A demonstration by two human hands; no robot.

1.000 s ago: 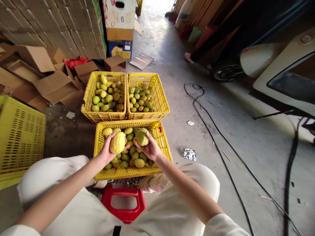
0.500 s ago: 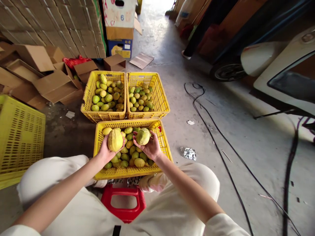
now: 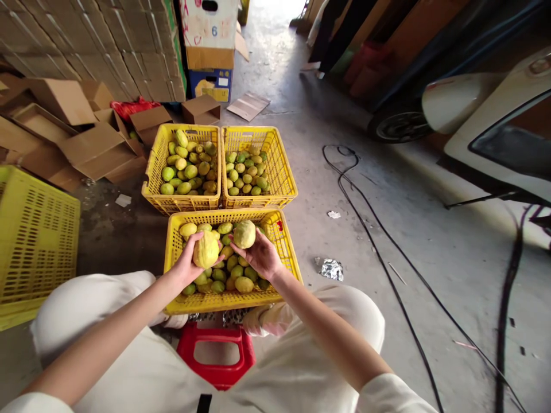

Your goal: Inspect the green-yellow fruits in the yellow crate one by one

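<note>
My left hand [image 3: 186,265] is closed round a large yellow lemon-like fruit [image 3: 206,250] with ridged skin. Opposite it, my right hand [image 3: 263,257] holds a rounder, paler yellow-green fruit [image 3: 244,234] on its fingers. Both hands are above the near yellow crate [image 3: 286,274], a short way apart. Inside that crate lie many green and yellow fruits [image 3: 244,284], partly hidden by my hands and forearms.
Behind stand a left crate [image 3: 184,203] and a right crate [image 3: 286,180], both holding fruit. Cardboard boxes [image 3: 92,146] are heaped at left beside a yellow-green crate [image 3: 38,246]. A red stool [image 3: 215,376] is beneath me. Black cables [image 3: 374,229] cross the floor. A person's legs [image 3: 329,43] show at the back.
Both fruits have turned in my hands. The left fruit has moved slightly right, and the right fruit slightly up and left. The person at the back has shifted their legs.
</note>
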